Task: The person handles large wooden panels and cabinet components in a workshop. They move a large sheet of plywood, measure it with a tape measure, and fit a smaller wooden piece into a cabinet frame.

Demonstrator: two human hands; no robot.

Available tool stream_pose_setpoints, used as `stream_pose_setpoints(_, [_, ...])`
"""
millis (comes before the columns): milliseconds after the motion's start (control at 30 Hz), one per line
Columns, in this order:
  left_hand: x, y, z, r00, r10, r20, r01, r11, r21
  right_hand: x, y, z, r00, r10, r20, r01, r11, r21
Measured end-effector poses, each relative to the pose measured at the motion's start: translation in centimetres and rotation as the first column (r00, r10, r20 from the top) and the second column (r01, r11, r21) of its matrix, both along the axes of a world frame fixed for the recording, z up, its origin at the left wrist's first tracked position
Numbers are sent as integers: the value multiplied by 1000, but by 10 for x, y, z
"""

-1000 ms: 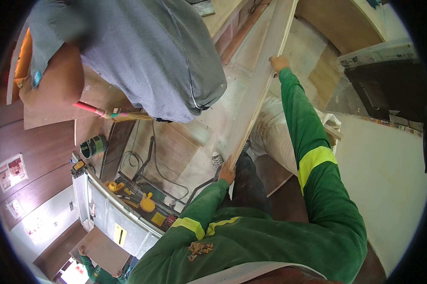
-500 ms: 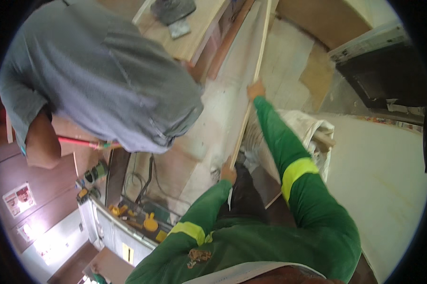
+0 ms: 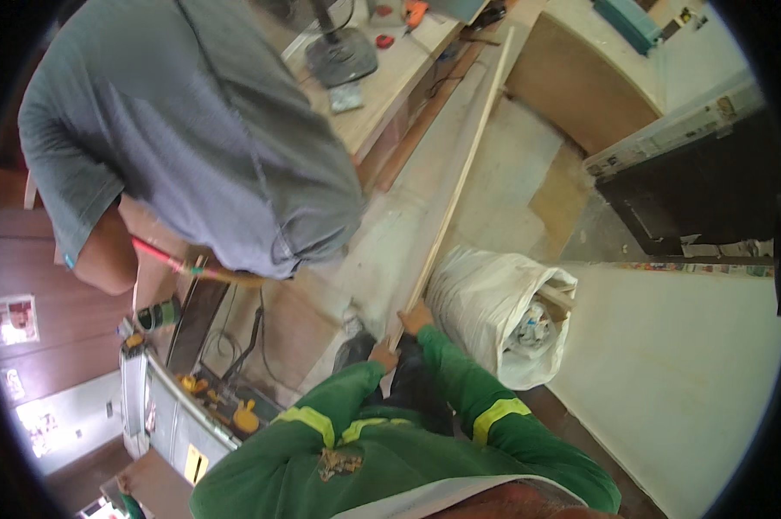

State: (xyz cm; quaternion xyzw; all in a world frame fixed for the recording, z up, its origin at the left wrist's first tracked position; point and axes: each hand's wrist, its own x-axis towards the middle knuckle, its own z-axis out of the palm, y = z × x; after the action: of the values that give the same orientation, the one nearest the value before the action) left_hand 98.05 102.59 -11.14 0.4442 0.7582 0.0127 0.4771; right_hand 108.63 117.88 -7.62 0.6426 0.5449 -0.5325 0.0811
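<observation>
A long, narrow wooden board [image 3: 465, 164] slants away from my body towards the far side of the room. My left hand [image 3: 384, 355] is closed on its near end, close to my legs. A little farther up, my right hand [image 3: 417, 317] grips the board's right edge. Both hands are close together, and their undersides are hidden. Right beside my right forearm lies an open white sack [image 3: 468, 294] with wood scraps and crumpled plastic in its mouth.
At left, a co-worker in a grey shirt [image 3: 226, 130] bends over. Behind stands a wooden counter [image 3: 382, 104] with a black-based stand [image 3: 340, 62]. An open toolbox [image 3: 222, 415] holds yellow tools at lower left. A dark panel [image 3: 693, 177] and white wall [image 3: 667, 346] are at right.
My right hand has come down the board, nearer to my left hand and my body. My left hand has also come nearer to me. The view has shifted, showing more of the sack and counter.
</observation>
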Motion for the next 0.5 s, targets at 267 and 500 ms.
stream_pose_setpoints(267, [-25, 4, -36, 999, -52, 11, 53, 984, -172, 4, 12, 36, 997, 72, -32, -69, 994, 89])
stream_pose_setpoints(500, [-51, 14, -33, 988, 33, 152, -7, 985, -172, 17, -4, 6, 996, 58, 69, -77, 945, 319])
